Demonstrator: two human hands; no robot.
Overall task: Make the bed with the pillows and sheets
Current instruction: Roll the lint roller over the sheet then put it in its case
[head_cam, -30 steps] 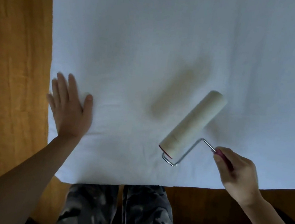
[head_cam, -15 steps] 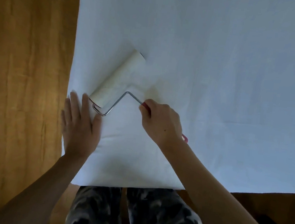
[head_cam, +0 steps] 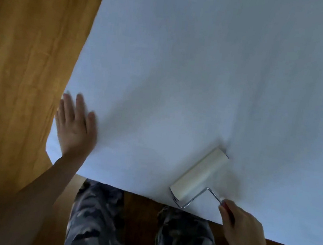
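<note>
Two camouflage trouser legs (head_cam: 93, 215) stand nearest; just beyond, the right hand (head_cam: 243, 228) grips a lint roller (head_cam: 199, 175) lying on the white sheet (head_cam: 202, 76), while the left hand (head_cam: 73, 128), fingers straight, presses its left edge beside an ochre cloth (head_cam: 28, 46).

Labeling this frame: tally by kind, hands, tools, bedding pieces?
Hands: 2, left hand flat on the white sheet, right hand gripping the roller handle
Tools: 1, lint roller lying on the sheet
Bedding: 2, white sheet, mustard cover
Total: 5
</note>
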